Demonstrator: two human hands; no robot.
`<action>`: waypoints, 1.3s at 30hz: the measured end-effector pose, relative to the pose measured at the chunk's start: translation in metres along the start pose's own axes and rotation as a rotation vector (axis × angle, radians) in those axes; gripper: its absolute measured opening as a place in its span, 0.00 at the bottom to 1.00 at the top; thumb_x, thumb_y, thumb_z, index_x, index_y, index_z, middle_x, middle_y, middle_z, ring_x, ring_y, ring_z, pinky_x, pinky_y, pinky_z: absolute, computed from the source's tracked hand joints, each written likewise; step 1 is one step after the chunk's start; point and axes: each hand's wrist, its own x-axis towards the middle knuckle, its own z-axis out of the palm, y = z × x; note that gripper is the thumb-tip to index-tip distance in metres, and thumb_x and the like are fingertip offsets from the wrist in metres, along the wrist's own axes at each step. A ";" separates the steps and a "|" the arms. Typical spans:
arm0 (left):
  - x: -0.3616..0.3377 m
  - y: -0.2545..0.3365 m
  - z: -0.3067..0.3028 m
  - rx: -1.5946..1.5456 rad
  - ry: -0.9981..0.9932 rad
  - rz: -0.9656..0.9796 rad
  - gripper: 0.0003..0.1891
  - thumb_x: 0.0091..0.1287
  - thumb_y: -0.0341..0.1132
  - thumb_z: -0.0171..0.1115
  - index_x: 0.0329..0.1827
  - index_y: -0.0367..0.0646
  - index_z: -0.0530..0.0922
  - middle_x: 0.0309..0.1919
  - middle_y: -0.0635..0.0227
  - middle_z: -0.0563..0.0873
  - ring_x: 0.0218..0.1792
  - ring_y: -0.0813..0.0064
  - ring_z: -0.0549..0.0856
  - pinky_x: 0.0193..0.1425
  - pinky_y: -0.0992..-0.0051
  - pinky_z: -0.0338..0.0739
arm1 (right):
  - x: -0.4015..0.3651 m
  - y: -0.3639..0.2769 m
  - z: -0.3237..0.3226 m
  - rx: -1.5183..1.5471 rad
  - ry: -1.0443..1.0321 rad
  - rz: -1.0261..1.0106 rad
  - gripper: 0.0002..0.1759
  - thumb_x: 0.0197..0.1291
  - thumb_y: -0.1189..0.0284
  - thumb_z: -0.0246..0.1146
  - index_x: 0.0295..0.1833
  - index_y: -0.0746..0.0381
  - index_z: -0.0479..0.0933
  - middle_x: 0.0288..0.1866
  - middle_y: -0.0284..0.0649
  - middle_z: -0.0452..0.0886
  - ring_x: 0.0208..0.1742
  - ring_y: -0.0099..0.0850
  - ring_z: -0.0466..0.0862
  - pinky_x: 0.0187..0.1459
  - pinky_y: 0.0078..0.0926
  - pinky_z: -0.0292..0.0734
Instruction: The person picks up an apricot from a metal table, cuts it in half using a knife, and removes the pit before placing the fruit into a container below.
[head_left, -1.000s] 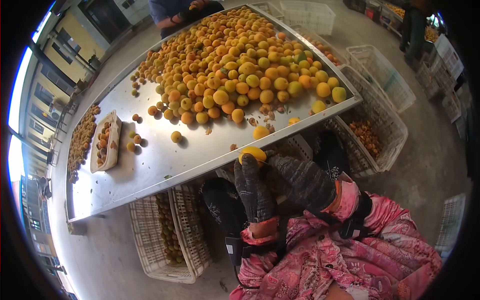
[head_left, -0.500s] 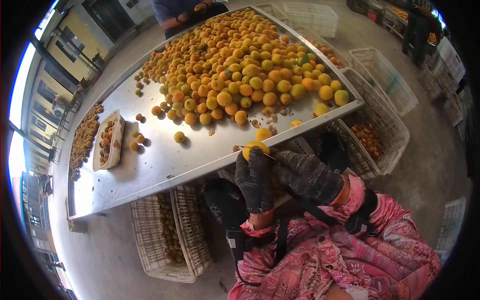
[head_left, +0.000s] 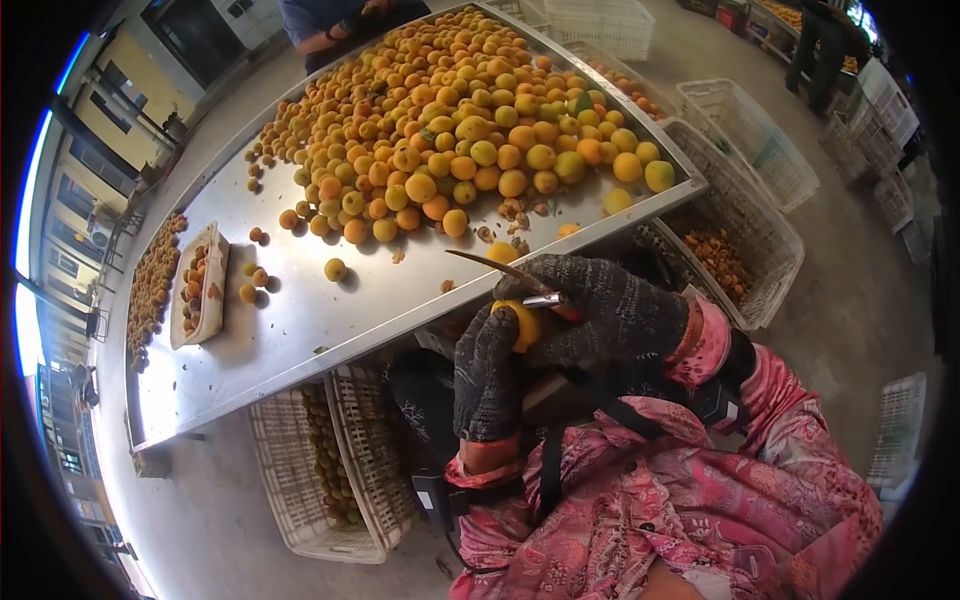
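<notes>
In dark knitted gloves, both my hands meet just below the near edge of the metal table (head_left: 285, 345). My left hand (head_left: 486, 375) is closed around a yellow apricot (head_left: 527, 326), fingers on its left side. My right hand (head_left: 620, 305) grips a small knife (head_left: 490, 266) with a thin curved blade and some red at the handle; the blade points left over the fruit, and the right fingers lie close to the apricot. Just beyond the blade another apricot (head_left: 502, 251) rests near the table rim. A large heap of apricots (head_left: 420, 150) covers the far part of the table.
A shallow white tray (head_left: 212, 300) of fruit and a band of small brown pieces (head_left: 152, 285) lie at the table's left. Plastic crates stand below (head_left: 280, 470) and to the right (head_left: 780, 270). A person (head_left: 325, 25) is at the far side.
My right hand has risen and turned, so the knife blade now shows plainly above the fruit. My left hand has drawn the apricot slightly down, away from the table rim.
</notes>
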 end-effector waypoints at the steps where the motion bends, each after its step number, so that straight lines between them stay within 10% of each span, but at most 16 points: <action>1: -0.001 -0.002 -0.002 0.087 0.017 -0.050 0.22 0.64 0.46 0.54 0.54 0.38 0.72 0.44 0.62 0.79 0.44 0.71 0.79 0.44 0.74 0.76 | 0.001 0.004 -0.001 -0.005 -0.023 0.013 0.32 0.46 0.69 0.71 0.58 0.63 0.68 0.52 0.43 0.75 0.54 0.31 0.75 0.56 0.28 0.70; 12: 0.001 -0.041 0.017 -0.361 0.242 -0.079 0.19 0.63 0.43 0.54 0.52 0.41 0.72 0.44 0.61 0.78 0.44 0.69 0.80 0.47 0.70 0.77 | 0.012 0.041 0.000 -0.439 -0.011 0.018 0.41 0.32 0.62 0.74 0.56 0.64 0.68 0.51 0.48 0.75 0.53 0.42 0.76 0.56 0.34 0.71; 23: 0.013 -0.068 -0.014 -0.557 0.255 -0.063 0.19 0.64 0.46 0.55 0.51 0.42 0.72 0.42 0.62 0.80 0.42 0.65 0.81 0.46 0.66 0.79 | 0.006 0.050 0.024 -0.670 0.280 -0.425 0.30 0.31 0.64 0.74 0.42 0.62 0.70 0.37 0.45 0.73 0.41 0.46 0.77 0.44 0.36 0.74; 25: 0.023 -0.058 -0.027 -0.680 -0.216 0.009 0.16 0.64 0.42 0.55 0.48 0.40 0.73 0.39 0.65 0.80 0.40 0.69 0.81 0.43 0.71 0.78 | 0.006 0.061 0.030 -0.649 0.340 -0.536 0.29 0.34 0.65 0.74 0.44 0.62 0.70 0.39 0.44 0.73 0.41 0.44 0.77 0.43 0.35 0.74; 27: 0.019 -0.060 -0.017 -0.641 0.041 -0.067 0.18 0.63 0.45 0.55 0.47 0.41 0.72 0.38 0.64 0.80 0.38 0.66 0.81 0.40 0.69 0.80 | 0.008 0.068 0.030 -0.631 0.416 -0.655 0.28 0.37 0.65 0.74 0.45 0.62 0.71 0.40 0.42 0.74 0.41 0.42 0.78 0.43 0.34 0.75; 30: 0.011 -0.031 -0.001 -0.654 0.281 -0.152 0.19 0.62 0.47 0.55 0.46 0.41 0.72 0.38 0.63 0.80 0.37 0.66 0.82 0.37 0.69 0.81 | 0.004 0.060 0.030 -0.239 0.410 -0.530 0.25 0.43 0.71 0.71 0.48 0.62 0.71 0.42 0.39 0.76 0.42 0.34 0.79 0.43 0.30 0.75; 33: 0.013 -0.028 -0.013 -0.760 0.108 -0.187 0.19 0.62 0.47 0.55 0.45 0.40 0.72 0.39 0.63 0.80 0.39 0.68 0.81 0.36 0.73 0.80 | 0.000 0.052 0.017 0.680 0.251 0.145 0.22 0.46 0.79 0.65 0.50 0.64 0.73 0.40 0.37 0.79 0.43 0.26 0.79 0.47 0.22 0.75; 39: 0.012 -0.034 -0.015 -0.749 0.093 -0.198 0.20 0.61 0.48 0.55 0.46 0.40 0.71 0.39 0.63 0.79 0.39 0.68 0.80 0.40 0.73 0.78 | -0.008 0.067 0.004 0.704 0.205 0.096 0.28 0.45 0.76 0.64 0.56 0.67 0.69 0.45 0.39 0.78 0.49 0.28 0.78 0.54 0.24 0.72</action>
